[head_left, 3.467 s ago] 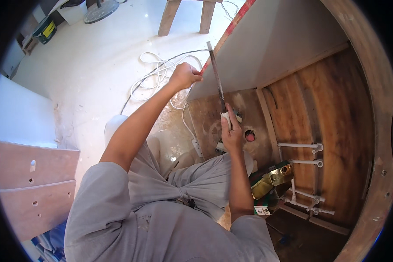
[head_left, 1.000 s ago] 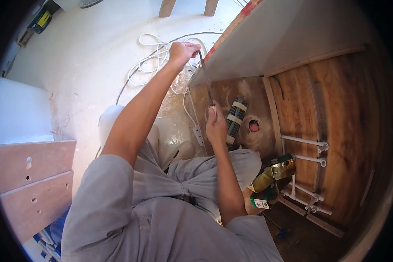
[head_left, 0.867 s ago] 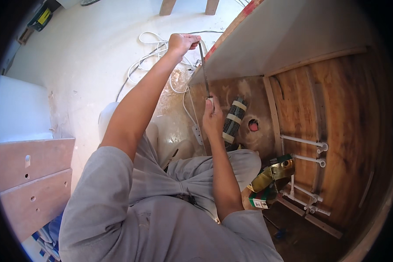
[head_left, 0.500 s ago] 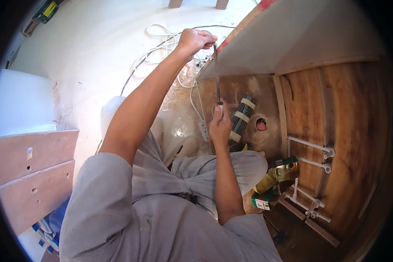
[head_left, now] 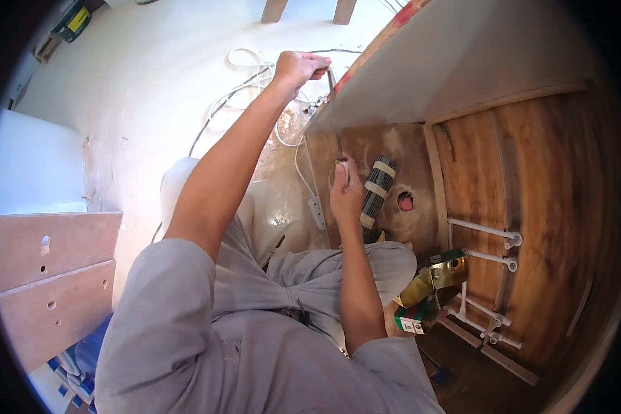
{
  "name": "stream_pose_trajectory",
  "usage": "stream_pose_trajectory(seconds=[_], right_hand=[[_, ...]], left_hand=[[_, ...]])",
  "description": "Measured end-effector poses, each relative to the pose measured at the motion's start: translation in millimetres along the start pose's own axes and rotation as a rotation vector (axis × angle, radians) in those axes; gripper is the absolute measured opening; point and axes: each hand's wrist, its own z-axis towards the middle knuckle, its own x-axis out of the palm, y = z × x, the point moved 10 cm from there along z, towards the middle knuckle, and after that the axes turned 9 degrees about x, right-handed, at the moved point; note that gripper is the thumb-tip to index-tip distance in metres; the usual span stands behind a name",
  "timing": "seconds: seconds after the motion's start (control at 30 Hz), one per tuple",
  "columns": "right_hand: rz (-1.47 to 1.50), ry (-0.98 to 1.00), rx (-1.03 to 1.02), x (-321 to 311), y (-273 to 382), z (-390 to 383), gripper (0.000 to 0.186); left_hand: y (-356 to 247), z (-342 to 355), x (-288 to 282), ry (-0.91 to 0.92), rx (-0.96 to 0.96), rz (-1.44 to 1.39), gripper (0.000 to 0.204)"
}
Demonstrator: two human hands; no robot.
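A thin grey strip (head_left: 332, 81), tape-like, runs between my two hands. My left hand (head_left: 298, 71) is closed at its upper end, thumb and fingers pinched, with the arm stretched far forward. Lower down, my right hand (head_left: 346, 192) is closed around a small whitish piece from which the strip's other end comes; the fingers hide most of that piece, so its kind is unclear. Just right of this hand lies a dark green bundle (head_left: 377, 191) wrapped with pale bands. The strip's middle is faint against the brown board.
At right, white pipes (head_left: 486, 229) stick out beside a wood-patterned panel (head_left: 552, 207). A round hole (head_left: 406, 201) opens in the brown board. Gold and green packaging (head_left: 435, 283) sits by my knee. White cable (head_left: 238, 58) and a power strip (head_left: 315, 212) lie on the floor.
The whole view has shifted slightly, with most things now a little further left. Both hands keep their hold, and the strip between them looks fainter.
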Motion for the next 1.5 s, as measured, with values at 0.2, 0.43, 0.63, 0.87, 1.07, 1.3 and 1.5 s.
stream_pose_trajectory(seconds=[0.2, 0.43, 0.63, 0.87, 1.07, 1.3, 1.5], right_hand=[[0.062, -0.077, -0.154, -1, 5, 10, 0.036], [0.099, -0.078, -0.12, -11, 5, 2, 0.038], [0.09, -0.025, -0.124, 8, 14, 20, 0.037], [0.123, -0.069, -0.148, -19, 20, 3, 0.035], [0.151, -0.032, -0.101, -16, 21, 9, 0.036], [0.037, -0.07, -0.171, -6, 43, 13, 0.036], [0.135, -0.002, 0.039, -24, 25, -4, 0.037]], left_hand=[[-1, 10, -7, -0.022, 0.061, 0.022, 0.017], [-12, 2, 13, 0.045, 0.068, -0.019, 0.019], [-6, 21, -16, -0.048, 0.078, 0.025, 0.019], [-32, 7, 8, 0.038, 0.123, 0.064, 0.017], [-35, 9, 7, 0.027, 0.106, -0.003, 0.018], [-16, 28, -19, -0.06, 0.11, -0.003, 0.02], [-44, 7, 17, 0.061, 0.157, 0.005, 0.02]])
